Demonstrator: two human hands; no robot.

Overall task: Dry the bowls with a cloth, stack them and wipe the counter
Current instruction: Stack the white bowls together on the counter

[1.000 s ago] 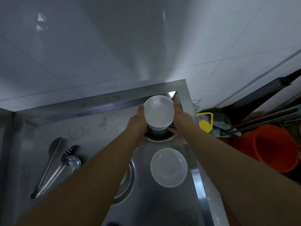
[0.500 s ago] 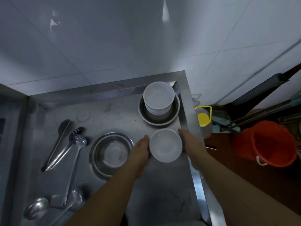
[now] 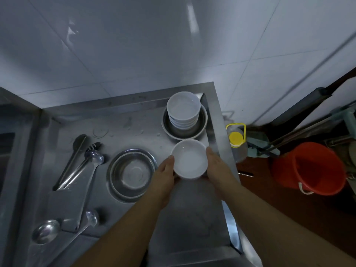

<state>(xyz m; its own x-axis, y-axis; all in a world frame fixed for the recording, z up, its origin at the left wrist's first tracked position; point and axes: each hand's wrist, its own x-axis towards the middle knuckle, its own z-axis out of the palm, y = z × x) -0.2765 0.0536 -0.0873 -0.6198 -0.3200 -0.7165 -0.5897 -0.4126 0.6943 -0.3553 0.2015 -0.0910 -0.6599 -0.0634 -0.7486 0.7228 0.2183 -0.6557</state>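
Right now the white bowl (image 3: 189,158) sits upright, mouth up, between the two hands near the right-hand edge of the steel counter (image 3: 123,124), and it looks lifted a little off the metal, though I cannot tell for sure. The left hand (image 3: 165,175) cups its left wall with curled fingers, and the right hand (image 3: 216,168) cups the right wall the same way, so both are grasping the bowl from opposite sides; the fingertips under it are hidden. Being round, the bowl has no long axis to mind; what counts is direction. The stack of white bowls (image 3: 183,110) stands straight ahead of it, farther from the person, nested inside a shallow metal dish (image 3: 202,122) at the back corner, near but not touching the held bowl. Both hands are about equally close to that stack, the right one slightly nearer the counter's edge. Stacking would likely call for a forward, upward carry over the top rim. No cloth shows anywhere. To the left lie an empty steel bowl (image 3: 133,171), tongs (image 3: 72,160) and ladles (image 3: 45,231); beyond the edge stand a yellow-capped bottle (image 3: 236,139) and an orange bucket (image 3: 310,168).
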